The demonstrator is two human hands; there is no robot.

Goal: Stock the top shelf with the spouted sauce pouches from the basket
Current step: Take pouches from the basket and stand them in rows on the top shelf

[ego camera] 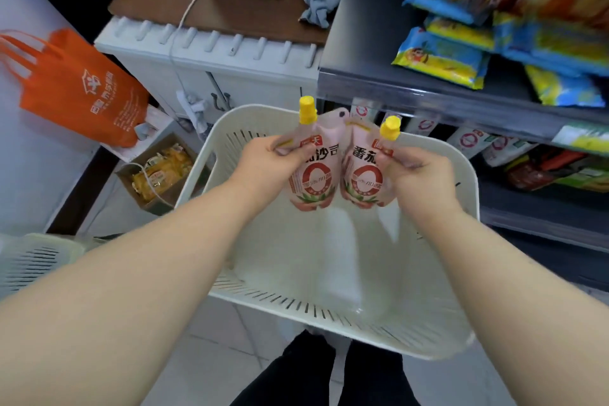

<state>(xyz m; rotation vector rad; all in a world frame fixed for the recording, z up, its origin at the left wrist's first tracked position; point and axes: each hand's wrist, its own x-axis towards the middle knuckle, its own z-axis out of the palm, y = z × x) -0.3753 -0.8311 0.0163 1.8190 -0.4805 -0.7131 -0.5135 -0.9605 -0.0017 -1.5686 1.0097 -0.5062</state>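
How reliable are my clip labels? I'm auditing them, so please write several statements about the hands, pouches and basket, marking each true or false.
1. The left hand grips the left pink spouted plastic pouch, and the right hand grips the right pink spouted plastic pouch. True.
2. Both pouches have red caps. False: the caps are yellow.
3. The cream slotted plastic basket holds a heap of pouches. False: no pouches are visible inside it.
4. An orange fabric tote bag lies at the left. True.
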